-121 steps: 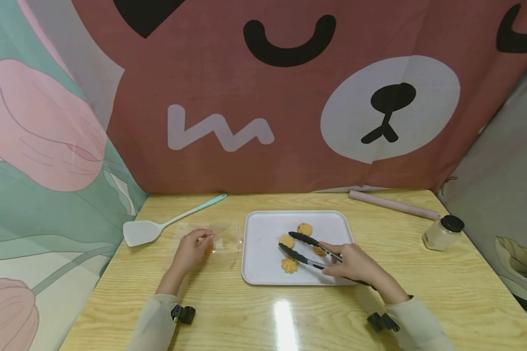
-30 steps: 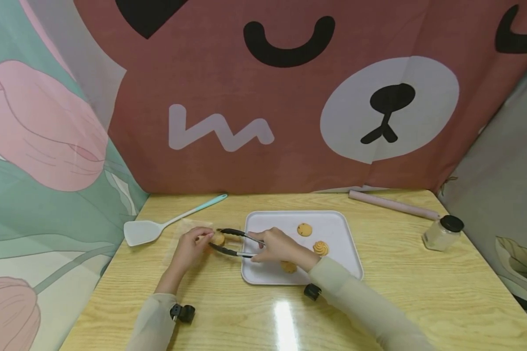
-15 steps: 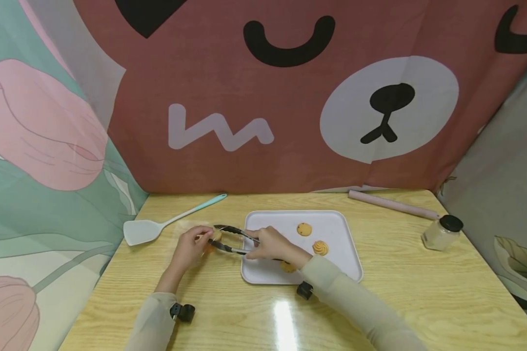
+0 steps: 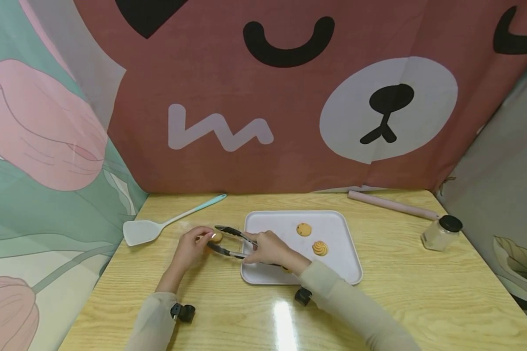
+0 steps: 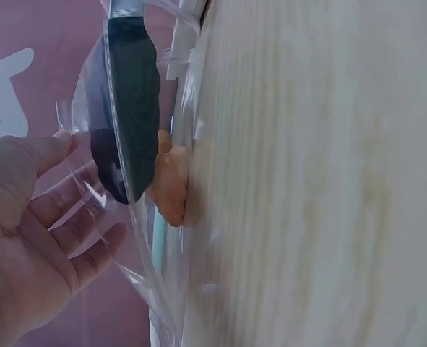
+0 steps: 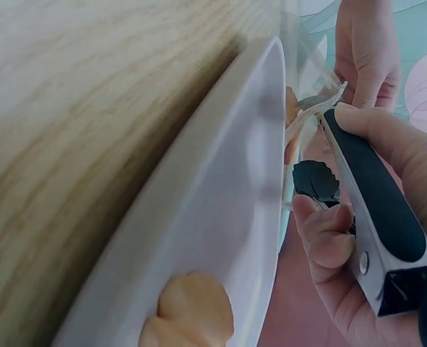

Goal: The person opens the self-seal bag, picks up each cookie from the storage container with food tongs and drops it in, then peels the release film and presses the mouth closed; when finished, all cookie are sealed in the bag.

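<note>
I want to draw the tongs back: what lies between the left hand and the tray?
A clear bag, a cookie and the front of the tongs. The head view shows this; the left wrist view shows the bag best.

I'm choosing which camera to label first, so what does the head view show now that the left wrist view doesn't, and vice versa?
Only the head view: the right hand, the black-lidded jar, the pink rod and the swirled cookie on the tray.

Only the left wrist view: the palm side of the left hand.

Both: the left hand itself, the tongs, clear plastic, a cookie near the tongs' tips, and the table.
</note>
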Tool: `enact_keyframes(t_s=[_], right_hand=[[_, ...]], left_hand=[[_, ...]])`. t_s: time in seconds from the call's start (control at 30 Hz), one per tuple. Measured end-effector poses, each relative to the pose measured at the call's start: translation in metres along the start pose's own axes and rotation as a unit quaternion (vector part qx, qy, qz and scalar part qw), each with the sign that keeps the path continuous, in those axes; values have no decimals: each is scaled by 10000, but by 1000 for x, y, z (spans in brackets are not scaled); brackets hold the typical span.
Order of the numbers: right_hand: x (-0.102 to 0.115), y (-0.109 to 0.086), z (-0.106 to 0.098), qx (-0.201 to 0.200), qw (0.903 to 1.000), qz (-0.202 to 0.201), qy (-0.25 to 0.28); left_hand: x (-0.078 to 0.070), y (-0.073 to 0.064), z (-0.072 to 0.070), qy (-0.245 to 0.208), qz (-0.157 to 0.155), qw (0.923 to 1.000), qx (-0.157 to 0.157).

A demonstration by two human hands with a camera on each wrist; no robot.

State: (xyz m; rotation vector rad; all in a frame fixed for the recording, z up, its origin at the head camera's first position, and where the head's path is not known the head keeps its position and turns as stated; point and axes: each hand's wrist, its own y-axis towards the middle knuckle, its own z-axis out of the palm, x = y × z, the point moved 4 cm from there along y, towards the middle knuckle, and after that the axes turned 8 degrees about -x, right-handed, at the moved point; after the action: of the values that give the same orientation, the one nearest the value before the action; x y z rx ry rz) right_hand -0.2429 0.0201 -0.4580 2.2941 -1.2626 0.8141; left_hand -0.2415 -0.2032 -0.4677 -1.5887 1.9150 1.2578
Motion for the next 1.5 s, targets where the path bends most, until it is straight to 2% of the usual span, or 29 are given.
enact_keyframes(t_s=[0.33, 0.57, 1.03, 1.23, 1.33, 1.5], right_hand=[[0, -20, -11, 25, 9999, 12, -103], [-5, -37, -23, 28, 9999, 93, -64], [-20, -69, -48, -458, 9975, -493, -197], [-30, -88, -59, -575, 9975, -396, -77], [-35, -98, -64, -639, 9969, -419, -200], [-45, -114, -73, -506, 9972, -456, -294]], left_hand=[[2, -2, 1, -153, -15, 9998, 83], [1, -4, 1, -177, -217, 9995, 159], [5, -4, 2, 19, -209, 9997, 128], [4, -4, 1, 13, -165, 9998, 150], [3, -4, 1, -27, -159, 9997, 174], [4, -4, 0, -72, -185, 9997, 165]])
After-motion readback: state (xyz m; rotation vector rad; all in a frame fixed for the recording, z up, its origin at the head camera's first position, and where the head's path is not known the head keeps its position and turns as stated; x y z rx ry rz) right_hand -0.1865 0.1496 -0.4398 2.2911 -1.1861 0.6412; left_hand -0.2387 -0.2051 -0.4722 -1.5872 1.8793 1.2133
